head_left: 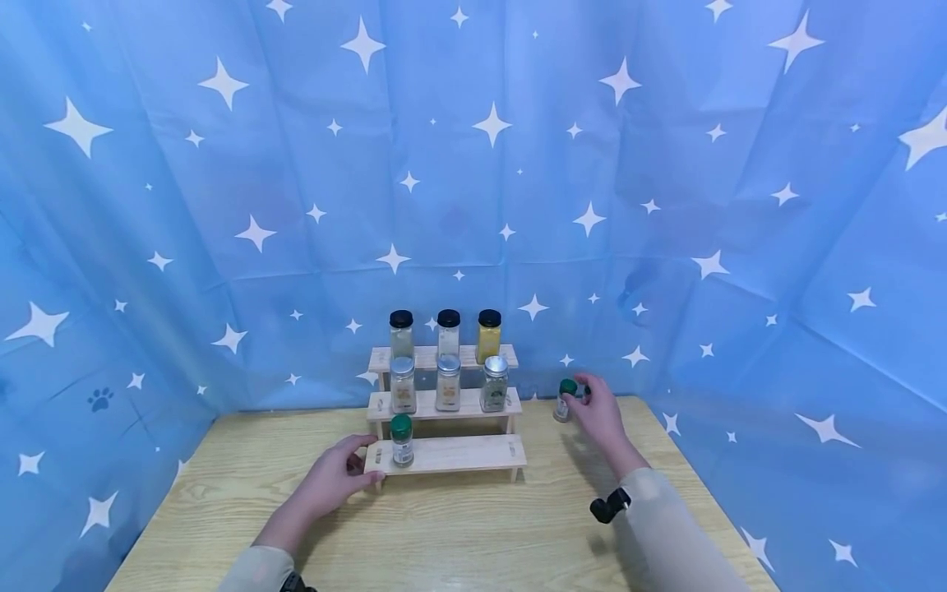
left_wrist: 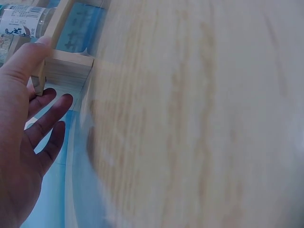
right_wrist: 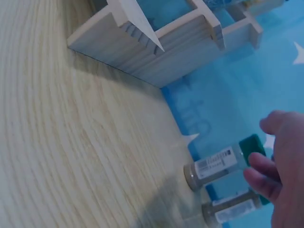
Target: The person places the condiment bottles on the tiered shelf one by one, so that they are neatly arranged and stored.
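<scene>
A three-step wooden spice rack [head_left: 466, 455] stands on the table. My left hand [head_left: 334, 477] holds the left end of its lowest board, thumb at the front edge and the other fingers spread beside and behind the end [left_wrist: 45, 111]. Just right of that thumb, a green-capped spice jar [head_left: 402, 441] stands on this board. Right of the rack, my right hand [head_left: 598, 415] reaches round the green cap of another spice jar [right_wrist: 216, 164], fingertips right at the cap, thumb a little apart from it. This jar is upright on the table. Beside it stands a second green-capped jar [right_wrist: 232, 208], partly hidden by the hand.
Three silver-lidded jars [head_left: 448, 385] stand on the middle step and three black-lidded jars [head_left: 448, 333] on the top one. A blue star-patterned curtain [head_left: 473, 205] hangs right behind the table's back edge. Bare wood of the table [head_left: 459, 534] shows in front.
</scene>
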Tool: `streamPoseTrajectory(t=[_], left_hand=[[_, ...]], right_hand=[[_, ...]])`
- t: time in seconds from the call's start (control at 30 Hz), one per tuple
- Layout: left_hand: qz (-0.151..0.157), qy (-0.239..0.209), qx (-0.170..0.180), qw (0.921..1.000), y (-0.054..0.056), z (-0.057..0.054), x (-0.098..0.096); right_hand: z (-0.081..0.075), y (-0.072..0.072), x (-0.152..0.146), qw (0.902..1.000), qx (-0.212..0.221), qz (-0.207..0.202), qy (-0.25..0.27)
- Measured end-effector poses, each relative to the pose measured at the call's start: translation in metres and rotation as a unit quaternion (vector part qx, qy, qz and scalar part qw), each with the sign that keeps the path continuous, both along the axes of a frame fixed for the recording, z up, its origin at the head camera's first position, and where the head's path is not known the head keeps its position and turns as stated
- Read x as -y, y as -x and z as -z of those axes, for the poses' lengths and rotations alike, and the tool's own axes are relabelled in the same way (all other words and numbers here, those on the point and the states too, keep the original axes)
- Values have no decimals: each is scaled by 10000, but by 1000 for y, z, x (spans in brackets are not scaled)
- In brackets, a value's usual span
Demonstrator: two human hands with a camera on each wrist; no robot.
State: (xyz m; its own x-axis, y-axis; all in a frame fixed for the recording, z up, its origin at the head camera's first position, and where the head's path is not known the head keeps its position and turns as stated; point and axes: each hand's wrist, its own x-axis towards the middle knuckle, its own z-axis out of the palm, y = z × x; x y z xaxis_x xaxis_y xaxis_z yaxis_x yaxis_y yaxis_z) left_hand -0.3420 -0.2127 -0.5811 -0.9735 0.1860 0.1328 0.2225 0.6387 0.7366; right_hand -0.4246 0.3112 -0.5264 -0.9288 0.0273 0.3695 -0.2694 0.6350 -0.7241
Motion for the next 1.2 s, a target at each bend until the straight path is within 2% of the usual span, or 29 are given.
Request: streamPoseTrajectory(t=[0.3, 0.63, 0.97, 1.2], left_hand=[[42, -14, 9, 10000, 0, 1, 0], [72, -84, 103, 9999, -1, 1, -1], [-10, -13, 32, 10000, -1, -1, -2], [-22, 28, 11, 10000, 0, 0, 0]], right_hand=[[3, 13, -2, 9994, 226, -99, -259], [10, 23, -9, 9966, 768, -91, -286], [15, 20, -7, 9989, 359, -110, -281], [15, 6, -2, 9992, 152, -228, -276]])
